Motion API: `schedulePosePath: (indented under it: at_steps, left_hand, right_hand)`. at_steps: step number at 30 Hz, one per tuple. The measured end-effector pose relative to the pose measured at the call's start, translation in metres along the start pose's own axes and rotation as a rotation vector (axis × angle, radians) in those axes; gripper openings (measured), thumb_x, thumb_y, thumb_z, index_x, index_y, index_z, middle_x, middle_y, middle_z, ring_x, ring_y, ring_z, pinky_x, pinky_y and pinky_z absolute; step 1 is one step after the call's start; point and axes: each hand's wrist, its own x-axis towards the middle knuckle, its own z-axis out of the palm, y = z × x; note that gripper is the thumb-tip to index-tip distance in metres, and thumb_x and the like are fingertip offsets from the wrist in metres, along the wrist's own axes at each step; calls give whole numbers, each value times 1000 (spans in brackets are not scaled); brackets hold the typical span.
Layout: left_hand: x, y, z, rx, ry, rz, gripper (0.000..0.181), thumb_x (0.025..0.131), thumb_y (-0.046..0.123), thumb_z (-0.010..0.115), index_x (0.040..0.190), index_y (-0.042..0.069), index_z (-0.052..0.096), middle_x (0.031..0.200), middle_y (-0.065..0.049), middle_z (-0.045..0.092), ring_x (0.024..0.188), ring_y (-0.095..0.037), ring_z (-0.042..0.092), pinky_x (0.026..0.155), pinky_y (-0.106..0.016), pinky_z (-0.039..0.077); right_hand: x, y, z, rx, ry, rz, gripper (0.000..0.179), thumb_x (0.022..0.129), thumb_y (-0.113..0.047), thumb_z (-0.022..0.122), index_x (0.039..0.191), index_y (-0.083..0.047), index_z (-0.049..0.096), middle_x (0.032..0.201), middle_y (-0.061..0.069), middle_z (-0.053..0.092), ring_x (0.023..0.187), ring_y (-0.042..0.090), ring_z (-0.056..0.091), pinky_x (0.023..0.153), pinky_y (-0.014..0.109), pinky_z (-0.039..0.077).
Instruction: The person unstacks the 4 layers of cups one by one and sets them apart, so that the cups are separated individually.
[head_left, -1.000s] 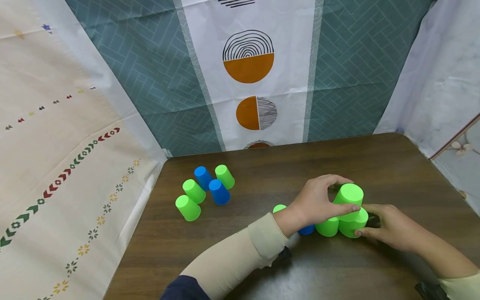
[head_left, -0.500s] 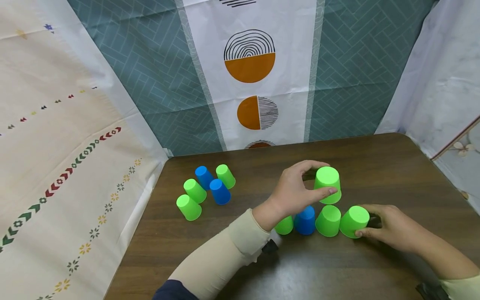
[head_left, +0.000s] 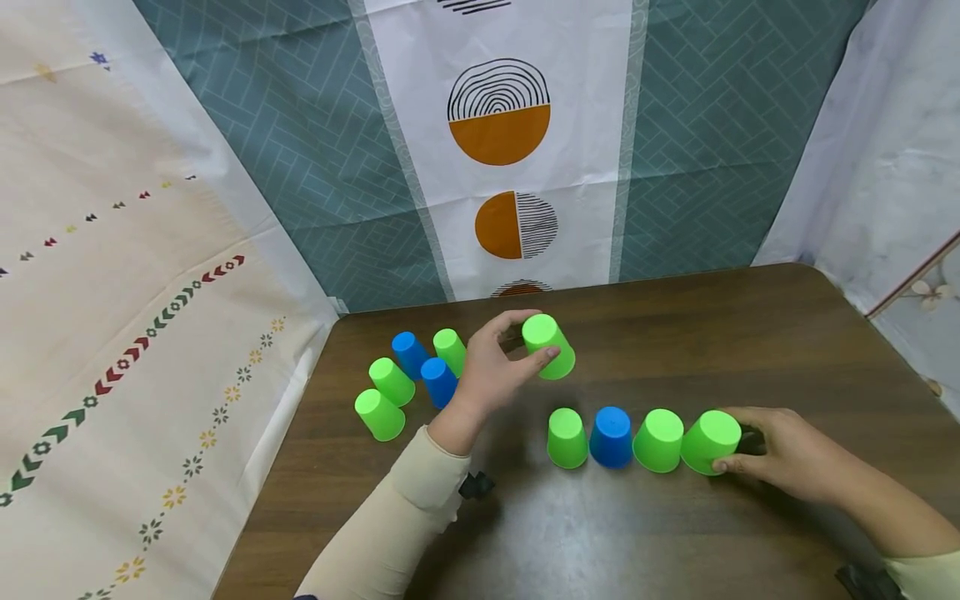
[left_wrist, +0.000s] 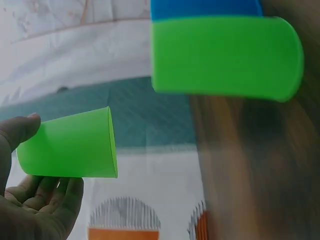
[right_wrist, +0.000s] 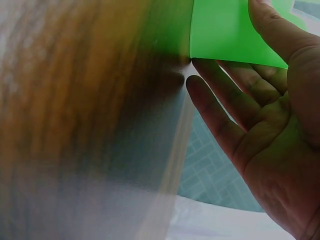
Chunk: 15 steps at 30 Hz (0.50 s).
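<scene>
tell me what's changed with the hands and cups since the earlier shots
The left hand has carried its green cup left and away from the person, from above the row's right-end cup to midair beyond the row's left end. Nothing was newly gripped or let go. The right hand still holds that right-end cup; the row's other three cups and the left cluster stayed put.

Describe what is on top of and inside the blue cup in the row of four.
Nothing sits on the blue cup: its closed end faces up, bare. Its mouth is down on the table, so its inside cannot be seen.
</scene>
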Motion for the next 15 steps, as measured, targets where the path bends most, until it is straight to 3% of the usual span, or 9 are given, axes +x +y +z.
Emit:
schedulePosePath:
  at_steps: [10, 15]
  left_hand:
    - [-28, -34, -46, 77, 112, -142, 49, 89, 25, 87, 133, 16, 67, 124, 2, 70, 119, -21, 66, 103, -50, 54]
    - [-47, -50, -68, 105, 158, -183, 47, 89, 23, 87, 132, 14, 68, 126, -2, 69, 121, -26, 65, 102, -55, 53]
  right_hand:
    - [0, 0, 2, 6, 5, -10, 53, 75, -39, 94, 121, -23, 74, 110, -22, 72, 104, 1, 67, 84, 19, 55]
    - [0, 1, 1, -15, 12, -4, 55, 74, -40, 94, 121, -21, 74, 111, -19, 73, 106, 2, 67, 85, 21, 56]
